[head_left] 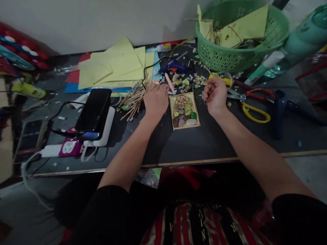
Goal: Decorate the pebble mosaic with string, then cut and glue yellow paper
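Note:
A small panel framed with thin sticks [185,110] lies on the dark table, with pebbles glued over its lower part and brown loops drawn near its top. My left hand [156,98] is back-up at the panel's upper left corner, beside a bundle of thin wooden sticks [133,100]; its bent fingertips are hidden. A pale pink stick-like piece [169,82] lies just beyond those fingers. To the right of the panel, my right hand [216,95] is raised, its fingers curled together in a loose pinch. What those fingers hold, if anything, is too small to make out.
A blue glue gun [176,66] lies behind the panel among paper scraps. Scissors [255,98] and a green basket [230,56] are on the right, near a bottle [301,41]. Yellow paper sheets [117,63] and a phone [94,110] with cables are left.

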### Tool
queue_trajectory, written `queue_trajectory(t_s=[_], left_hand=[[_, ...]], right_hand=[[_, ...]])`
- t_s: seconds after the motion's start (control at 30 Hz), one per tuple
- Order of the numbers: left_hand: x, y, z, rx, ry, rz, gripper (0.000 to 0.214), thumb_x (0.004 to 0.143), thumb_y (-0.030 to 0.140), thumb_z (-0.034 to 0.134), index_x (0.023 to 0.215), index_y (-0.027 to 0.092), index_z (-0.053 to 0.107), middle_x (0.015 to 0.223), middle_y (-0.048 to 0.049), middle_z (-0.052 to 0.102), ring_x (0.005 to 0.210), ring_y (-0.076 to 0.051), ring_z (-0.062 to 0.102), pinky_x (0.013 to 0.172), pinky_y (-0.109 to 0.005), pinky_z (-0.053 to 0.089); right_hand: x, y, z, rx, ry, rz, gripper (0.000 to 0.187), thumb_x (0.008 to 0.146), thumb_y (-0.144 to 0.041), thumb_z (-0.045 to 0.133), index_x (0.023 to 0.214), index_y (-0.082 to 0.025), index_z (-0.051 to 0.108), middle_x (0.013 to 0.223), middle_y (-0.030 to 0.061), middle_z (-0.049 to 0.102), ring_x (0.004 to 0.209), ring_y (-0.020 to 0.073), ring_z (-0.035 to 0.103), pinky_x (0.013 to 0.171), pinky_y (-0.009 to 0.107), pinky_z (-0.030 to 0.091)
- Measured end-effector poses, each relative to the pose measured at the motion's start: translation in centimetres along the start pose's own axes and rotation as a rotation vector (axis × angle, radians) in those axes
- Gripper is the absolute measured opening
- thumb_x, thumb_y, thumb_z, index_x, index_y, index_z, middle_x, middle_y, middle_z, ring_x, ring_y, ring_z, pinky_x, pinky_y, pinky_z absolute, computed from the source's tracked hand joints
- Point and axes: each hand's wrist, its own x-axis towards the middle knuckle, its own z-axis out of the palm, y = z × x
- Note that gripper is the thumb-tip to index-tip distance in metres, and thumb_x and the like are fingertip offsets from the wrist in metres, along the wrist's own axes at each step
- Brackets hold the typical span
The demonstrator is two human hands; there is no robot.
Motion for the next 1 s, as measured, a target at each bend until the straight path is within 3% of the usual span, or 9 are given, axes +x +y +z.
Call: queue_trajectory(t_s=[0.17, 0.4, 0.57, 0.63, 0.7, 0.77, 0.9, 1.0], left_hand=[[0.1, -0.2, 0.1, 0.056, -0.097, -0.169, 0.027, 0.093, 0.043, 0.051, 0.087, 0.020, 0.064, 0.101, -0.0145, 0.071, 0.119, -0.033, 0.058, 0.104, -0.048, 0.043], [-0.4, -0.8, 1.1, 0.143, -0.098, -0.074, 0.025, 0.084, 0.020, 0.048, 0.091, 0.018, 0.072, 0.099, -0.0159, 0.072, 0.114, -0.034, 0.059, 0.094, -0.048, 0.048], [0.7, 0.4, 0.0, 0.160, -0.135, -0.128, 0.019, 0.088, 0.027, 0.054, 0.086, 0.017, 0.070, 0.097, -0.0153, 0.070, 0.109, -0.036, 0.059, 0.090, -0.054, 0.046], [1.1, 1.1, -0.7, 0.202, -0.044, -0.094, 0.029, 0.094, 0.038, 0.048, 0.088, 0.018, 0.069, 0.101, -0.0165, 0.069, 0.116, -0.038, 0.055, 0.095, -0.059, 0.043], [1.0, 1.5, -1.0, 0.170, 0.060, -0.087, 0.033, 0.099, 0.038, 0.039, 0.099, 0.020, 0.066, 0.114, -0.0164, 0.067, 0.123, -0.037, 0.050, 0.103, -0.061, 0.037], [0.3, 1.3, -0.8, 0.170, 0.056, -0.031, 0.031, 0.098, 0.034, 0.037, 0.110, 0.020, 0.063, 0.120, -0.0156, 0.065, 0.124, -0.036, 0.050, 0.104, -0.060, 0.036], [-0.5, -0.2, 0.6, 0.023, 0.086, -0.038, 0.022, 0.091, 0.030, 0.049, 0.104, 0.023, 0.065, 0.114, -0.0122, 0.067, 0.123, -0.034, 0.052, 0.109, -0.056, 0.037], [-0.5, -0.5, 1.0, 0.003, 0.083, -0.020, 0.020, 0.089, 0.024, 0.050, 0.101, 0.024, 0.066, 0.110, -0.0099, 0.069, 0.121, -0.031, 0.054, 0.108, -0.052, 0.040]], right_hand=[[-0.6, -0.1, -0.8, -0.493, -0.097, -0.189, 0.045, 0.085, -0.070, 0.055, 0.089, -0.025, 0.063, 0.085, 0.0057, 0.064, 0.097, 0.0248, 0.062, 0.082, 0.041, 0.053], [-0.7, -0.2, -1.5, -1.049, -0.152, -0.366, 0.019, 0.094, -0.034, 0.051, 0.101, -0.021, 0.063, 0.101, 0.0095, 0.065, 0.110, 0.0263, 0.057, 0.102, 0.048, 0.043], [-0.8, -2.6, -0.6, -1.446, -0.077, -0.416, 0.024, 0.088, -0.018, 0.058, 0.111, -0.013, 0.061, 0.122, 0.0170, 0.060, 0.124, 0.0326, 0.046, 0.108, 0.052, 0.036], [-0.6, -3.6, -0.1, -1.563, 0.063, -0.485, 0.032, 0.089, -0.016, 0.055, 0.119, -0.008, 0.059, 0.125, 0.0201, 0.058, 0.126, 0.0362, 0.045, 0.107, 0.054, 0.034], [-0.7, -4.2, -0.2, -1.621, 0.151, -0.492, 0.030, 0.092, -0.016, 0.051, 0.120, -0.008, 0.058, 0.128, 0.0225, 0.054, 0.125, 0.0361, 0.043, 0.107, 0.056, 0.032], [-1.0, -4.2, -1.1, -1.612, 0.099, -0.461, 0.027, 0.095, -0.023, 0.050, 0.117, -0.011, 0.060, 0.127, 0.0210, 0.055, 0.124, 0.0363, 0.042, 0.104, 0.057, 0.033], [-0.6, -3.2, -3.2, -1.569, 0.108, -0.449, 0.025, 0.088, -0.023, 0.055, 0.107, -0.010, 0.066, 0.116, 0.0209, 0.062, 0.117, 0.0360, 0.048, 0.100, 0.057, 0.034], [-0.2, -2.6, -3.4, -1.588, 0.054, -0.445, 0.023, 0.089, -0.027, 0.055, 0.093, -0.009, 0.070, 0.106, 0.0203, 0.065, 0.116, 0.0366, 0.049, 0.100, 0.057, 0.033]])
